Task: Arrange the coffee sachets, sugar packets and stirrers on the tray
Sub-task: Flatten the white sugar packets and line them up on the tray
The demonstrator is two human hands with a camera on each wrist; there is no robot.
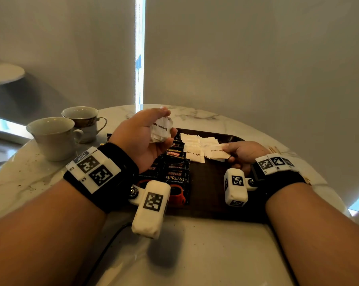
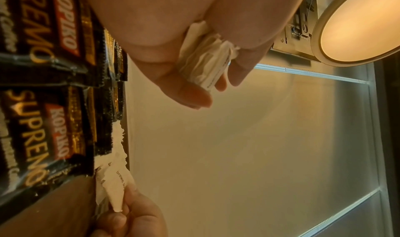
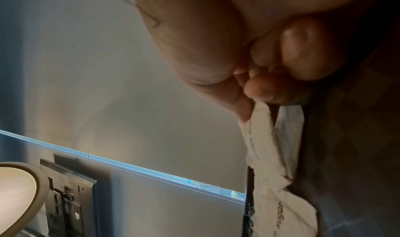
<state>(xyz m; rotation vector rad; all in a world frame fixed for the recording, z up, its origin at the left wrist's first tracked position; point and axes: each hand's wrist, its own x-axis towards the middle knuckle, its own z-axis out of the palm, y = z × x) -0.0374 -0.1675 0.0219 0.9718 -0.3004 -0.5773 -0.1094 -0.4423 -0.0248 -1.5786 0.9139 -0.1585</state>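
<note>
The left hand [image 1: 142, 139] grips a crumpled stack of sugar packets [image 1: 161, 130] above the coffee sachets [image 1: 175, 172]. The right hand [image 1: 244, 152] pinches one sugar packet [image 1: 216, 153], low over the dark tray [image 1: 211, 195]; its fingertips are hidden. More white paper packets lie in rows beside glossy black sachets. Stirrers [image 1: 274, 149] lie half hidden on the marble bench [image 1: 205, 254] beyond the tray's right edge.
</note>
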